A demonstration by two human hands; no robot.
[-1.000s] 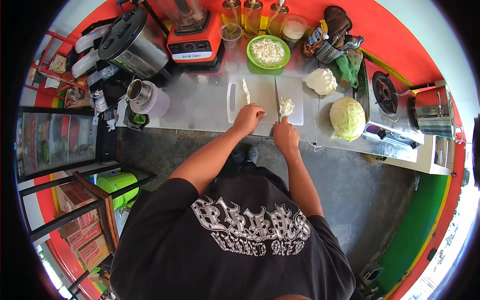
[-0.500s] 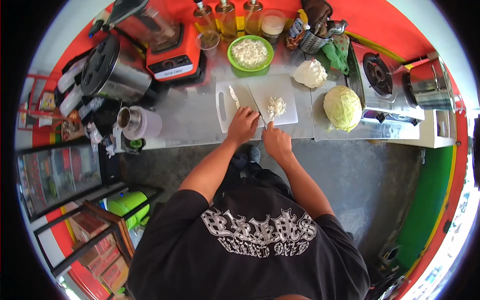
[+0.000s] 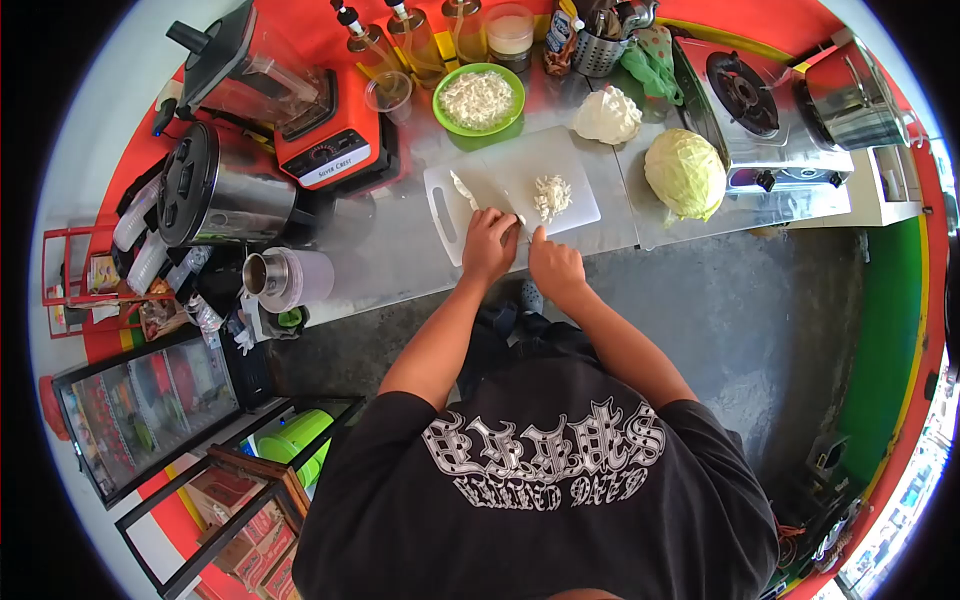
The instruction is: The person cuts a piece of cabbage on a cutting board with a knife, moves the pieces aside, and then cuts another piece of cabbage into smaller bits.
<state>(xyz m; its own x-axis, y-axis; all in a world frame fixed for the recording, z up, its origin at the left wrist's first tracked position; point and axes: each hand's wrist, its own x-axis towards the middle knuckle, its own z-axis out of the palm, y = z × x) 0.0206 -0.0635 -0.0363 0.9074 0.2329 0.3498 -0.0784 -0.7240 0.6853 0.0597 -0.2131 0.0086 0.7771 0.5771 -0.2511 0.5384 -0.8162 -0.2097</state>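
Note:
A white cutting board [image 3: 470,170] lies tilted on the metal counter. My left hand [image 3: 489,244] is closed at its near edge, its fingertips on a small pale piece [image 3: 519,219]. My right hand [image 3: 557,268] is wrapped round a knife handle, index finger stretched forward. The knife's blade [image 3: 505,187] is faint against the board and points away from me. Right of the blade is a small heap of chopped white pieces [image 3: 552,197]. A pale strip [image 3: 463,188] rests beyond my left hand. Behind the board stands a green bowl [image 3: 438,108] of shredded white food.
A green cabbage [image 3: 685,175] and a white one [image 3: 607,116] sit to the right, near the stove [image 3: 748,100]. On the left are a red blender [image 3: 330,150], a large steel pot [image 3: 240,195] and a lilac flask [image 3: 305,278]. Oil bottles [image 3: 420,50] stand behind.
The whole view has tilted and shifted, so the counter runs more slantwise. Both hands remain at the board's near edge, the right one still on the knife.

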